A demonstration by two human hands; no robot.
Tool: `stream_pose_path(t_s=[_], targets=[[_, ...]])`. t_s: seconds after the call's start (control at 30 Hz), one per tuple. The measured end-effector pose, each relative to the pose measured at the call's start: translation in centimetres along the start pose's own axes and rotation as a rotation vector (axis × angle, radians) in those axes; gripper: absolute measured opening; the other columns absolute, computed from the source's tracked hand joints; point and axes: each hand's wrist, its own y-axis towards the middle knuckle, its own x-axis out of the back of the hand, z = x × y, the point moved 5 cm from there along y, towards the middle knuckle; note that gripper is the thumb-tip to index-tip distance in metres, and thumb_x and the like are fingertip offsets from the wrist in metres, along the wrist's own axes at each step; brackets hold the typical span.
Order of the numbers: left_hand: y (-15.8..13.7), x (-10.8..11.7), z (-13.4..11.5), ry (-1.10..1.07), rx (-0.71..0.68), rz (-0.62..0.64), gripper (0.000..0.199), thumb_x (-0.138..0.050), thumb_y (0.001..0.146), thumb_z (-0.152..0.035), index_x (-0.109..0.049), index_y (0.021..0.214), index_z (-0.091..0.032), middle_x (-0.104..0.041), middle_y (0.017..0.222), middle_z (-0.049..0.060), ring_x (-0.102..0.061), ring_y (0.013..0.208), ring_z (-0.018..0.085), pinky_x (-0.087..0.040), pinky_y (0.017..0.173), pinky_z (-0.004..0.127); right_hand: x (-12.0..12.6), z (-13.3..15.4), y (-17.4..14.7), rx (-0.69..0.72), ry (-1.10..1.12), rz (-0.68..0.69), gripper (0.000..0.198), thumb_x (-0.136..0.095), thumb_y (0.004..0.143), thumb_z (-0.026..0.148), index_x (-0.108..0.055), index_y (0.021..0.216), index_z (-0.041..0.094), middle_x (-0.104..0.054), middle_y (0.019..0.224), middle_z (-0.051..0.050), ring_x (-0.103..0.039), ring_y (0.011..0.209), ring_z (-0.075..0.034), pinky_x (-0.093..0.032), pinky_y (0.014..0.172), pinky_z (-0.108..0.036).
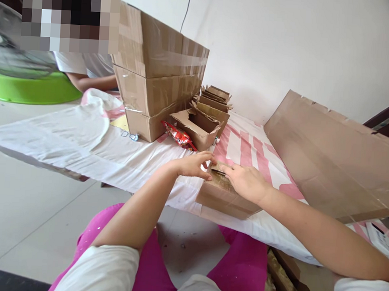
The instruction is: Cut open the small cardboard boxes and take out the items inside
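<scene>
A small closed cardboard box (pixel 229 201) with shiny tape over its top lies at the near edge of the cloth-covered table. My left hand (pixel 193 165) grips its left end, thumb on the near side and fingers at the far side. Over the top of the box reaches my right hand (pixel 246 181), its fingers bent down against the taped surface. A thin dark strip (pixel 218 171) shows at those fingertips; whether it is a tool or a slit in the box I cannot make out.
Large taped cartons (pixel 165 87) stand stacked at left-centre. Beside them are open small boxes (pixel 198 126) in a row and a red packet (pixel 179 136). A big cardboard panel (pixel 334 157) leans at right. Another person's arm (pixel 93 83) rests behind the stack, near a fan (pixel 17 45).
</scene>
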Motion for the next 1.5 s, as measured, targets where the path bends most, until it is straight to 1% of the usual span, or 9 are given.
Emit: stream_pose_path(t_s=[0.17, 0.33, 0.57, 0.83, 1.0, 1.13, 1.3, 1.4, 1.5], targets=[[0.1, -0.1, 0.3, -0.003, 0.022, 0.060, 0.053, -0.074, 0.067, -0.036, -0.055, 0.114, -0.021, -0.050, 0.129, 0.009, -0.062, 0.096, 0.019, -0.049, 0.085, 0.033, 0.7, 0.0, -0.5, 0.009, -0.081, 0.202, 0.038, -0.038, 0.091, 0.014, -0.059, 0.122, 0.025, -0.069, 0.097, -0.009, -0.068, 0.085, -0.023, -0.048, 0.068, -0.031], [0.2, -0.1, 0.3, 0.020, 0.014, 0.072, 0.052, -0.073, 0.069, -0.036, -0.053, 0.114, -0.021, -0.049, 0.130, 0.009, -0.063, 0.093, 0.018, -0.049, 0.084, 0.033, 0.7, -1.1, -1.7, -0.010, -0.144, 0.246, 0.038, -0.038, 0.091, 0.013, -0.059, 0.121, 0.024, -0.069, 0.093, -0.009, -0.068, 0.081, -0.023, -0.046, 0.066, -0.031], [0.2, -0.1, 0.4, 0.025, 0.029, 0.091, 0.051, -0.071, 0.070, -0.037, -0.053, 0.115, -0.021, -0.048, 0.134, 0.009, -0.063, 0.092, 0.018, -0.049, 0.082, 0.031, -0.8, -4.7, -4.9, -0.090, -0.175, 0.340, 0.036, -0.042, 0.091, 0.014, -0.063, 0.119, 0.023, -0.070, 0.092, -0.009, -0.067, 0.080, -0.020, -0.043, 0.066, -0.027], [0.5, -0.2, 0.6, 0.002, 0.041, 0.085, 0.055, -0.072, 0.067, -0.042, -0.054, 0.115, -0.022, -0.048, 0.135, 0.009, -0.063, 0.092, 0.018, -0.049, 0.083, 0.032, -1.9, -8.6, -9.2, -0.198, -0.164, 0.345, 0.040, -0.042, 0.094, 0.022, -0.057, 0.130, 0.029, -0.068, 0.088, -0.008, -0.068, 0.078, -0.023, -0.041, 0.061, -0.029], [0.5, -0.2, 0.6, -0.007, 0.050, 0.084, 0.056, -0.072, 0.066, -0.043, -0.053, 0.114, -0.022, -0.049, 0.134, 0.009, -0.063, 0.092, 0.018, -0.048, 0.084, 0.032, -2.7, -10.5, -11.7, -0.283, -0.075, 0.237, 0.039, -0.044, 0.094, 0.028, -0.057, 0.130, 0.033, -0.069, 0.096, -0.006, -0.068, 0.081, -0.022, -0.045, 0.064, -0.030], [0.4, -0.2, 0.6, -0.013, 0.069, 0.099, 0.059, -0.070, 0.068, -0.044, -0.050, 0.120, -0.023, -0.049, 0.134, 0.009, -0.063, 0.095, 0.019, -0.048, 0.084, 0.031, -6.1, -11.8, -13.8, -0.327, 0.174, -0.015, 0.039, -0.038, 0.096, 0.035, -0.057, 0.129, 0.027, -0.069, 0.113, -0.007, -0.067, 0.098, -0.023, -0.052, 0.075, -0.033], [0.6, -0.5, 0.5, 0.007, 0.108, 0.095, 0.062, -0.071, 0.068, -0.045, -0.049, 0.121, -0.023, -0.053, 0.129, 0.009, -0.064, 0.092, 0.020, -0.048, 0.080, 0.031, -12.4, -12.1, -16.3, -0.388, 0.407, -0.323, 0.040, -0.035, 0.095, 0.039, -0.057, 0.121, 0.018, -0.068, 0.114, -0.012, -0.065, 0.103, -0.024, -0.052, 0.086, -0.036], [0.9, -0.7, 0.5, -0.005, 0.111, 0.069, 0.051, -0.066, 0.075, -0.042, -0.049, 0.119, -0.022, -0.058, 0.122, 0.008, -0.065, 0.089, 0.019, -0.049, 0.076, 0.029, -16.2, -12.0, -17.6, -0.446, 0.355, -0.350, 0.040, -0.033, 0.096, 0.039, -0.056, 0.121, 0.018, -0.067, 0.112, -0.012, -0.064, 0.103, -0.024, -0.051, 0.087, -0.037], [1.2, -0.7, 0.8, -0.096, 0.153, 0.011, 0.034, -0.051, 0.086, -0.032, -0.046, 0.117, -0.020, -0.060, 0.122, 0.010, -0.067, 0.080, 0.016, -0.050, 0.066, 0.026, -19.9, -12.0, -18.3, -0.447, 0.248, -0.208, 0.040, -0.034, 0.095, 0.039, -0.060, 0.116, 0.018, -0.066, 0.101, -0.011, -0.064, 0.093, -0.025, -0.051, 0.082, -0.038]])
